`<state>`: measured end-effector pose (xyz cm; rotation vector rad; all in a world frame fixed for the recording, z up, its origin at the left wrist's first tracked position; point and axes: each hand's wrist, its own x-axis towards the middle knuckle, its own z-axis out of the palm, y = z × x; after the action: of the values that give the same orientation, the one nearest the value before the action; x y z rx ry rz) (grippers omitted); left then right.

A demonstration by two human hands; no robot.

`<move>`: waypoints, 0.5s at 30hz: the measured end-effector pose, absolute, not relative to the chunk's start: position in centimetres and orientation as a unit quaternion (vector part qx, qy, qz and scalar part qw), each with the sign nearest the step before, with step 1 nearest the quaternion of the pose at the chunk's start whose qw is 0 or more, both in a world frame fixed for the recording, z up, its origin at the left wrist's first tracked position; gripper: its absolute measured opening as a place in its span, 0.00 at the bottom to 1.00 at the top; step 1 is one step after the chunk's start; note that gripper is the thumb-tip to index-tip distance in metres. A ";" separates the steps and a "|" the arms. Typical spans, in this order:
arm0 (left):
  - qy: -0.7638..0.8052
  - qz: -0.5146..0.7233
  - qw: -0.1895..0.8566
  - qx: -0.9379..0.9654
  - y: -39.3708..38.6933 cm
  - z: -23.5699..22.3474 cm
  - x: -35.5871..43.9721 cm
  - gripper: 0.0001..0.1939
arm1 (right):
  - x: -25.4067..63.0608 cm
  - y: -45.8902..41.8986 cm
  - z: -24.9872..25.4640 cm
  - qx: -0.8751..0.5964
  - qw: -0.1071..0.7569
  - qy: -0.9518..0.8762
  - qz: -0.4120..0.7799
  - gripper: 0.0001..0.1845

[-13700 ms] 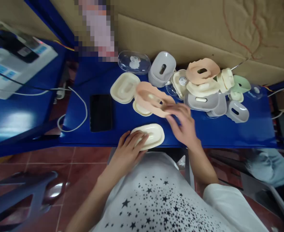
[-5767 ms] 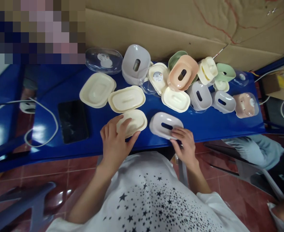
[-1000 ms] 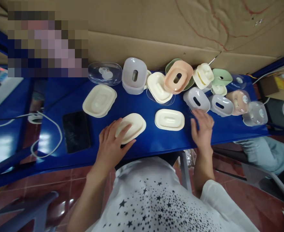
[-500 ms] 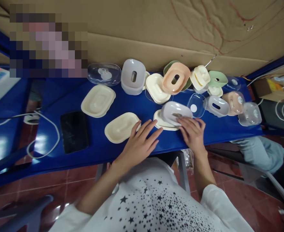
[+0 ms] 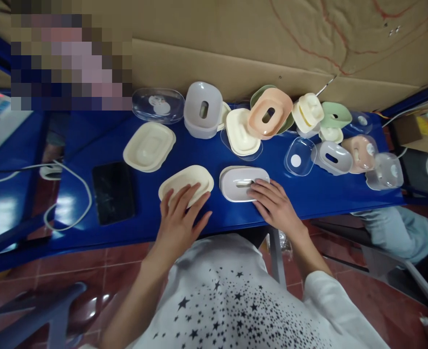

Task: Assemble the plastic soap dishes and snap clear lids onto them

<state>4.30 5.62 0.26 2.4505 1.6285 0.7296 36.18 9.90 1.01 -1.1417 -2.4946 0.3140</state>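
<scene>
My left hand (image 5: 179, 213) is open, its spread fingers over the front of a shallow cream oval tray (image 5: 177, 178); the fingertips seem to touch it. To the right, a pale grey oval piece (image 5: 232, 190) with a slot in its middle sits over a cream piece, whose rim shows behind it. My right hand (image 5: 275, 201) grips the grey piece at its right end, fingers on top and thumb at the front. Another cream tray (image 5: 148, 145) lies farther back on the left.
Behind stand a grey slotted box (image 5: 203, 114), a clear cover (image 5: 159, 105), a peach slotted piece (image 5: 272, 109) and a cream tray (image 5: 240, 131). Several grey, peach and clear parts line the right. A black tablet-like slab (image 5: 112, 191) and white cable (image 5: 86, 186) lie left on the blue table (image 5: 144, 218).
The grey slotted piece has gone from tilted to level over the cream piece, with my right hand still on it. My left hand has moved left over the cream tray.
</scene>
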 end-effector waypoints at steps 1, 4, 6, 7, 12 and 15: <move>0.521 0.239 0.058 0.817 5.8 0.5 4.9 0.29 | 36.1 10.0 1.0 -0.406 0.187 -0.888 0.110 0.23; 0.492 0.227 0.057 0.838 7.0 1.4 6.7 0.26 | 36.0 10.3 1.3 -0.426 0.178 -0.882 0.093 0.22; 0.492 0.215 0.049 0.842 8.0 1.8 7.6 0.26 | 35.9 10.5 1.6 -0.439 0.176 -0.878 0.080 0.23; 0.493 0.207 0.045 0.844 8.5 1.9 7.8 0.26 | 35.7 10.5 1.7 -0.437 0.176 -0.879 0.076 0.23; 0.488 0.191 0.051 0.850 9.4 1.5 8.0 0.21 | 34.5 10.0 1.9 -0.401 0.173 -0.897 0.076 0.23; 0.493 0.198 0.069 0.844 9.0 1.2 7.7 0.17 | 33.9 9.4 1.5 -0.410 0.162 -0.895 0.070 0.20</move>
<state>7.67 8.95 1.18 2.5422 1.4843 0.5974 33.85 9.38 1.48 -1.1712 -2.5543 0.1998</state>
